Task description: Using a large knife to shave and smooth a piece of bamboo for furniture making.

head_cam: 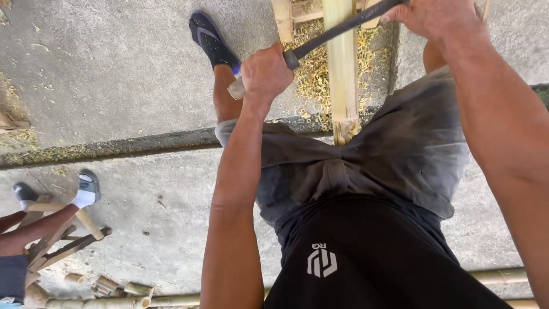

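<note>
Head view: both hands (266, 74) grip a dark drawknife (331, 34).

sunlit grey concrete floor (114, 74) — a dark seam (114, 146) across it, pale shavings (311, 68) scattered, bamboo offcuts (108, 285) lying about.

Both arms reach forward — left hand (264, 74) fisted; right hand (432, 17) clenched too.

concrete floor (114, 68), blue sandal (213, 41), wooden stool (57, 234), bamboo offcuts (108, 284)
</note>
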